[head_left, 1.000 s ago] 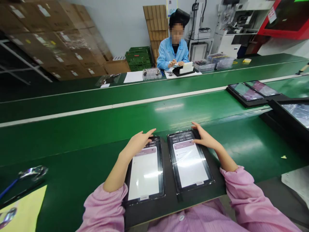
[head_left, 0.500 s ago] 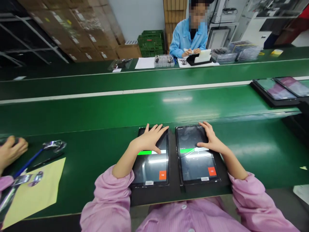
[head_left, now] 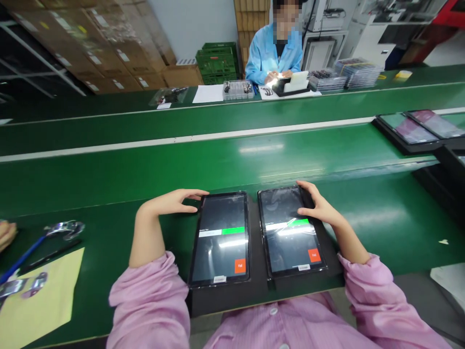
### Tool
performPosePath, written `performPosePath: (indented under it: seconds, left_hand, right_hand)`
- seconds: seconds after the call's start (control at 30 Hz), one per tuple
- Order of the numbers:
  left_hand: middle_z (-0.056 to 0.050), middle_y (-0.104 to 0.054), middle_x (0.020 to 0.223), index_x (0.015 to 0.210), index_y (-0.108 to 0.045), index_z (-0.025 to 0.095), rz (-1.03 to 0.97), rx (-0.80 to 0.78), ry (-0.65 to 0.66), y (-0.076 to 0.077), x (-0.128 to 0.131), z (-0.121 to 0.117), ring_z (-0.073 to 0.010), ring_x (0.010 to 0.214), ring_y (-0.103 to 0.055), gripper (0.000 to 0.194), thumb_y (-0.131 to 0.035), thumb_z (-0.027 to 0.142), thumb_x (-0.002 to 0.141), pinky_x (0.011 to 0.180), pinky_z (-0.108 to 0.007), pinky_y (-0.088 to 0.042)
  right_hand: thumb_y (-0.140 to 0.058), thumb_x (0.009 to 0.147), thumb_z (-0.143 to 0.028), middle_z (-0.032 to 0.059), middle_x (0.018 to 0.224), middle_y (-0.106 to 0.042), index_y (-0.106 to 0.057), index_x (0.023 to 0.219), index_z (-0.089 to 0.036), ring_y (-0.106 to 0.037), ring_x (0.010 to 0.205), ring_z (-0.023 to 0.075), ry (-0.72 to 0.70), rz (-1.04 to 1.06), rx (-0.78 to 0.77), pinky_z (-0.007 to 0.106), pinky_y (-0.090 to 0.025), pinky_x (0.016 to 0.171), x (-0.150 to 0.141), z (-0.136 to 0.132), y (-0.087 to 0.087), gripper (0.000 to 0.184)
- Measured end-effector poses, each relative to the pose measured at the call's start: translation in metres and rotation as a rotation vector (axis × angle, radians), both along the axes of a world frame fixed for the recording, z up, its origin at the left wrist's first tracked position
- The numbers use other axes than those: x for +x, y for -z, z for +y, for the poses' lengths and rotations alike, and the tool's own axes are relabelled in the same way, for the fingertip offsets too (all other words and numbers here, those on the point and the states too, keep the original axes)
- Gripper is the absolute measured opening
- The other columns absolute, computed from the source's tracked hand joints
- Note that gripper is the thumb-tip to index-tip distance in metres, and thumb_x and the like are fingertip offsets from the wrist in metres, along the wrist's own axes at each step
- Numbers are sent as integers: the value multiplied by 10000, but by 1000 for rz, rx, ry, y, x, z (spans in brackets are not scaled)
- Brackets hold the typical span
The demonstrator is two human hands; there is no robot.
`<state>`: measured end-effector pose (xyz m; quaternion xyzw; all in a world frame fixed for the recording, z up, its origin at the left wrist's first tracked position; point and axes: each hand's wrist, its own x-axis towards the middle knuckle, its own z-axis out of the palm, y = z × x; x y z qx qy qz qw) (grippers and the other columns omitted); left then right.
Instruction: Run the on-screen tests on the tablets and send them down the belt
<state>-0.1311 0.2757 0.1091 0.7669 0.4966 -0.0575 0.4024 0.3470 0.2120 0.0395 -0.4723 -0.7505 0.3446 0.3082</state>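
Note:
Two tablets lie side by side in a dark tray (head_left: 259, 287) at the bench's front edge. The left tablet (head_left: 218, 254) shows a white and green bar and a red "Fail" square; the right tablet (head_left: 286, 249) has the same layout. My left hand (head_left: 174, 201) is at the left tablet's upper left edge, thumb and fingers apart, fingertips at the frame. My right hand (head_left: 319, 207) spans the right tablet's upper right corner, fingers stretched along the edge and thumb over the screen. Neither hand is closed round a tablet.
At left lie a yellow sheet (head_left: 54, 300), a blue-handled tool (head_left: 27, 257), and another person's hand (head_left: 6, 233). More tablets (head_left: 410, 128) sit in a black tray at right. Across the green bench, a person in blue (head_left: 265, 53) works beside stacked clear trays (head_left: 358, 72).
My left hand has moved left, off the left tablet's screen to its edge. The right hand stays at its corner. Green has shifted to the right half of both bars.

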Motion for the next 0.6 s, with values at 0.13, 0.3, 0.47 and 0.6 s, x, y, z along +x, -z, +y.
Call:
performPosePath:
  seconds: [0.13,0.3,0.47,0.6]
  left_hand:
    - [-98,-598,1391,1304,-552,212,-13,17,-8,5,6,4,-275,1243,-587,670,-617,571,741,1070,-411,-458]
    - [-124,-613,1335,1250,-552,169,75,92,-31,9,23,4,-290,1232,-585,623,-599,484,715,1067,-407,-458]
    - [-150,-475,1492,1404,-447,198,103,369,83,10,82,-17,-293,1383,-438,576,-536,397,872,1160,-488,-318]
    - [-164,-334,1588,1399,-479,279,195,433,196,16,127,-36,-377,1470,-284,478,-491,489,969,1145,-710,-90]
  right_hand:
    - [-609,890,-616,134,1421,-415,-474,1413,-279,-380,1355,347,81,-115,166,549,-320,1138,-12,-10,-12,637]
    - [-629,931,-508,138,1487,-398,-612,1327,-327,-335,1381,377,-231,-410,314,637,-239,1133,-42,-38,-30,435]
    - [-676,868,-608,76,1566,-317,-614,1312,-452,-258,1419,415,-472,-511,287,720,-175,1113,-66,-56,-31,474]
    - [-656,903,-555,63,1545,-362,-707,1177,-440,-320,1387,409,-461,-498,311,737,-179,1099,-62,-51,-27,302]
